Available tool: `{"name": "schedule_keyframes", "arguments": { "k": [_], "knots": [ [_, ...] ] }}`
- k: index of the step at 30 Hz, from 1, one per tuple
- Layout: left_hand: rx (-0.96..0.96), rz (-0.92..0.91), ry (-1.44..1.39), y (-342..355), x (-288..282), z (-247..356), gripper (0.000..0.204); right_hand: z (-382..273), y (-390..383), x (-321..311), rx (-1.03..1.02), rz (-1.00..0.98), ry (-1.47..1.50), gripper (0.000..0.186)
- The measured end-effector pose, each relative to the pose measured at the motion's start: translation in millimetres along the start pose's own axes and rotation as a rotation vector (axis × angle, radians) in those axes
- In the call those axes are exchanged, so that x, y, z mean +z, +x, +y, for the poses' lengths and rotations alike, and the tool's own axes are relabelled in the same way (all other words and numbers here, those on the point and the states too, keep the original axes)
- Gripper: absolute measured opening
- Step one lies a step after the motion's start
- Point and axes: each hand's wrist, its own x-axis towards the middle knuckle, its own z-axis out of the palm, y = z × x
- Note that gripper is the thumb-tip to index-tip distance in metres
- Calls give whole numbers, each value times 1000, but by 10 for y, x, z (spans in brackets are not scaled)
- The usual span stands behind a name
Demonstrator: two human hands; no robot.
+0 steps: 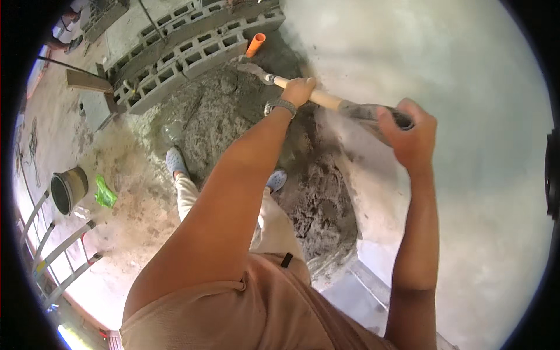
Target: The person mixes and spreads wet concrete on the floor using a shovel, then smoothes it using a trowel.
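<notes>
Head view: we hold the shovel (325, 99) at the far edge of the mortar patch (213, 108), its blade (252, 70) near the orange pipe (255, 45). Our left hand (299, 91) is closed around the wooden shaft (282, 81); our right hand (415, 137) is curled around the dark end grip (359, 112). Hollow blocks (189, 71) line the mortar's far-left edge. A bucket (77, 181) sits near the floor's (131, 233) left edge.

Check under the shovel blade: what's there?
Grey, mortar-like mix shows beside the shovel blade, with an orange pipe beyond it. Whatever lies directly beneath is covered by the blade itself, so I can't tell what it rests on, if anything.
</notes>
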Motion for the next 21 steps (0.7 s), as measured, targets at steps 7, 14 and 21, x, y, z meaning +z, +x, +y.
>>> {"name": "schedule_keyframes", "arguments": {
  "k": [7, 14, 21],
  "knots": [
    [-51, -11, 32, -762, -1000, 817, 8, -942, -90, -771, 58, -117, 19, 35],
    [213, -380, -217, -2115, -2656, 390, 40, -2404, -1053, -249, -75, -201, -92, 28],
    [-718, -721, 267, -4818, -5090, -1694, 68, -3061, -2115, 400, 35, -281, -154, 37]
  ]
}}
